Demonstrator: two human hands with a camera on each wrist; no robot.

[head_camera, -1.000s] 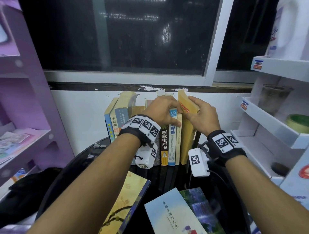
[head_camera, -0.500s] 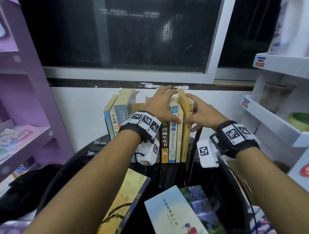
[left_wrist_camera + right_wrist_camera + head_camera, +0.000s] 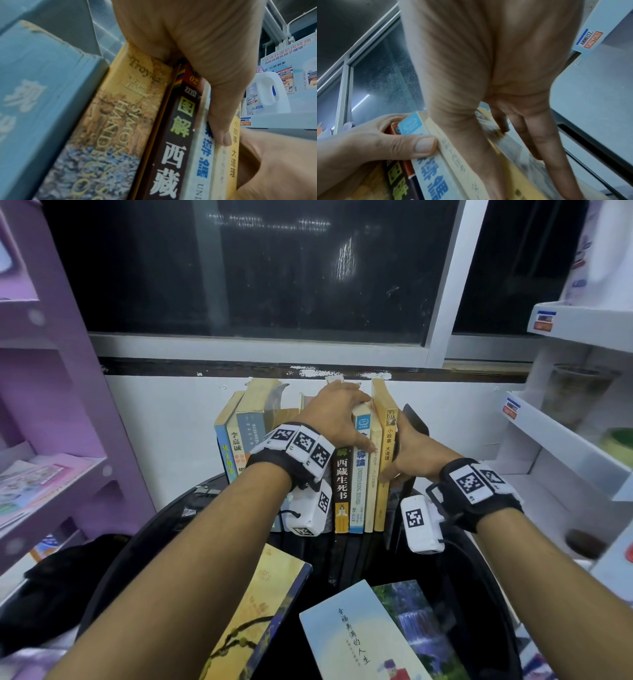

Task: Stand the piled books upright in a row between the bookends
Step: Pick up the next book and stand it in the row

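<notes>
A row of upright books (image 3: 342,484) stands at the back of the black round table (image 3: 164,529). My left hand (image 3: 352,416) curls over the tops of the middle books, its thumb (image 3: 221,121) on a cream spine. The yellow book (image 3: 385,460) stands at the row's right end. My right hand (image 3: 407,453) pinches it, thumb on the spine, fingers (image 3: 539,135) along its right cover. The black bookend (image 3: 416,419) is just right of that hand. Three books lie flat at the front: a gold one (image 3: 260,611), a pale blue one (image 3: 356,635), a waterfall one (image 3: 421,621).
A purple shelf unit (image 3: 51,474) stands close on the left, and white display shelves (image 3: 565,446) with cups and a bottle on the right. The white wall and a dark window are right behind the row. The left bookend is hidden.
The yellow book has swung from a rightward lean to upright against the row. My right hand has slid down its side, while my left hand stayed on the book tops.
</notes>
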